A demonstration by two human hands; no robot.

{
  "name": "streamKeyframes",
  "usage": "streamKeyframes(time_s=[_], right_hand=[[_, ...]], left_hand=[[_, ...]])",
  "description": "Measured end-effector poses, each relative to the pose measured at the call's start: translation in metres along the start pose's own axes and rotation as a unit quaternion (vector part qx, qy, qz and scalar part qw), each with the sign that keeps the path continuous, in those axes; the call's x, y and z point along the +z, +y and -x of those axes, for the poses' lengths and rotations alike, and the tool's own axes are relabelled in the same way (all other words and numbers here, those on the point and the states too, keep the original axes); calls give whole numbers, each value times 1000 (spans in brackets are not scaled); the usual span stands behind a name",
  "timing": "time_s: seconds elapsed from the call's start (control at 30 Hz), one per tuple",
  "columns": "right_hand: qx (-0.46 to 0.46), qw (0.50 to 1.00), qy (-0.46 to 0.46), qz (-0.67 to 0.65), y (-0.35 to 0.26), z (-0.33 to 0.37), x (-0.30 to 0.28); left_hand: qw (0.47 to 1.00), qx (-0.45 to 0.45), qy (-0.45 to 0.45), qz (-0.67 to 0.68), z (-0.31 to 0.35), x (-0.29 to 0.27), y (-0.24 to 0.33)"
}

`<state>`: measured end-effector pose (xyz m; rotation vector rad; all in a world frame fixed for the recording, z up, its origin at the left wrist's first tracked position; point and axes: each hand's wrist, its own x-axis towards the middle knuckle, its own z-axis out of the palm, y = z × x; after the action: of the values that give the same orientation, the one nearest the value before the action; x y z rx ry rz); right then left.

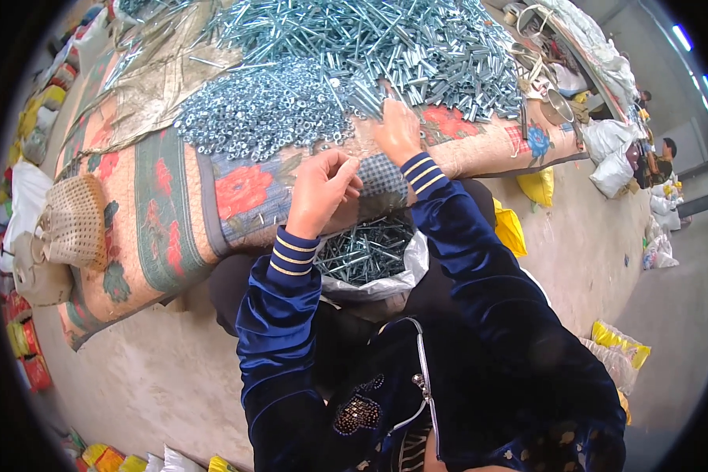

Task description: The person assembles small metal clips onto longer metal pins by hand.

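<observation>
My left hand point(322, 189) hangs over the near edge of the padded table, fingers curled in toward the thumb; anything held in them is hidden. Farther forward, my right hand point(399, 132) reaches to the near edge of a heap of shiny metal tubes point(468, 75), its fingers closed at the tubes and partly hidden. A pile of small nuts point(259, 106) lies left of that hand. Behind the nuts spread many long threaded bolts point(291, 27). Below both hands, an open white sack point(397, 285) holds dark metal bolts point(366, 252) between my knees.
Flowered cloth point(244, 193) covers the table. A woven basket point(75, 220) sits at its left edge, a metal bowl point(557, 108) at its right. Yellow bags point(510, 228) and white sacks point(612, 157) stand on the floor to the right. Another person point(662, 161) is far right.
</observation>
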<state>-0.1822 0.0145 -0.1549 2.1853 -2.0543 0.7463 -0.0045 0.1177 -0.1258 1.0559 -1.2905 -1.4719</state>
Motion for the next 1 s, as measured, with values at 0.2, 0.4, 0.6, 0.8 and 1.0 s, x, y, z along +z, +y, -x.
streamKeyframes(time_s=[0.2,0.4,0.6,0.8,1.0], right_hand=[[30,931,18,-363,2,-6,-17],[15,812,64,-580,-4,36,-19],[-65,889,15,-452,-5,48,-26],[-457,865,55,-199,-20,59,-88],[-674,733,29,-92,-28,84,-82]], left_hand=[[1000,-3,12,10,16,-9,4],[999,-33,-6,32,19,-6,-2],[978,-103,-53,176,27,-10,-12],[833,-210,-267,438,42,0,-6],[824,-294,-280,395,81,32,-28]])
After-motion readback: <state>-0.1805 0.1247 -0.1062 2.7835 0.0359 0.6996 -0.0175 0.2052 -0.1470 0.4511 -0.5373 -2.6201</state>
